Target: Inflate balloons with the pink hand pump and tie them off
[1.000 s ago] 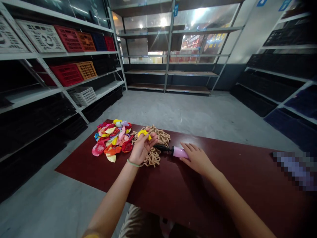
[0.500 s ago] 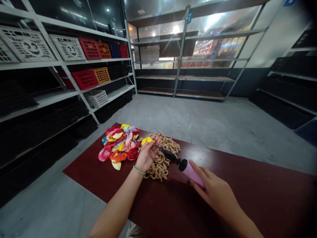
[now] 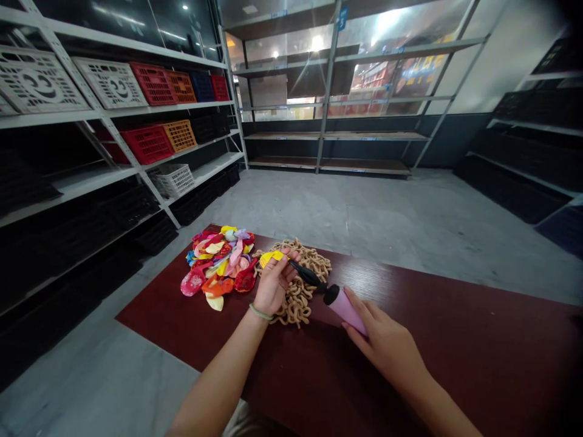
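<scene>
My left hand (image 3: pixel 274 284), with a green band on its wrist (image 3: pixel 260 312), pinches a limp yellow balloon (image 3: pixel 271 258) between its fingers. My right hand (image 3: pixel 382 341) grips the pink body of a hand pump (image 3: pixel 345 309). The pump's black nozzle (image 3: pixel 307 274) reaches to the fingers of my left hand, but the balloon's neck is hidden there. A heap of deflated multicoloured balloons (image 3: pixel 217 261) lies left of my left hand. Beneath that hand lies a tangled heap of tan cord (image 3: pixel 310 264).
The dark red table (image 3: pixel 455 346) runs under my arms, with a grey concrete floor (image 3: pixel 346 212) beyond it. Metal shelving with white, red and orange crates (image 3: pixel 146 139) stands at the left. More shelves stand ahead and right.
The pump has swung from lying level to tilting, with its nozzle now at my left fingers. My right hand has moved closer to me with it. The camera view has shifted slightly.
</scene>
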A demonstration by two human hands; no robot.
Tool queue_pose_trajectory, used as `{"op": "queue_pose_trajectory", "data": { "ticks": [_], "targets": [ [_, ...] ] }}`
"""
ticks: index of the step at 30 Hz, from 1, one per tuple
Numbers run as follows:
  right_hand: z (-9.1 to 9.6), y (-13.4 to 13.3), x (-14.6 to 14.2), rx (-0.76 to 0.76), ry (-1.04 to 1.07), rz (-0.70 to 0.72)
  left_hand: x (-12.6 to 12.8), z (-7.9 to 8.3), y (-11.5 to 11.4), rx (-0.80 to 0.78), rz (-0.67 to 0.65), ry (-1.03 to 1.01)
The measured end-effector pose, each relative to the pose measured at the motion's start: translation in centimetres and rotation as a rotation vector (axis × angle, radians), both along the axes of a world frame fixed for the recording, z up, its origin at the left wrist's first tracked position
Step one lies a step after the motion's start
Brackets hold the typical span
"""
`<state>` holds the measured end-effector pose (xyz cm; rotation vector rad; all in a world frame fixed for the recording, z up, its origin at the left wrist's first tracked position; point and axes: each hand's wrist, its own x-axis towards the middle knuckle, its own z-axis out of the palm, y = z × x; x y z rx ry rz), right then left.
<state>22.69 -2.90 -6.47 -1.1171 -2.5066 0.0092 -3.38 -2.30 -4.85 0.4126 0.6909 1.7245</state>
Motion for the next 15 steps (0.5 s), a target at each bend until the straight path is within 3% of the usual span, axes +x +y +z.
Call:
{"op": "queue_pose_trajectory", "data": {
  "ticks": [8, 12, 15],
  "targets": [
    [0.1, -1.7, -2.5, -0.170, 0.068, 0.014, 2.4, 0.2, -0.2, 0.062, 0.056, -0.033],
    [0.5, -2.4, -2.8, -0.251, 0.138, 0.078, 3.8, 1.5, -0.6, 0.098, 0.098, -0.133],
    [1.0, -3.4, -2.5, -0.279, 0.128, 0.079, 4.5, 2.9, -0.8, 0.096, 0.221, -0.089]
  ]
}}
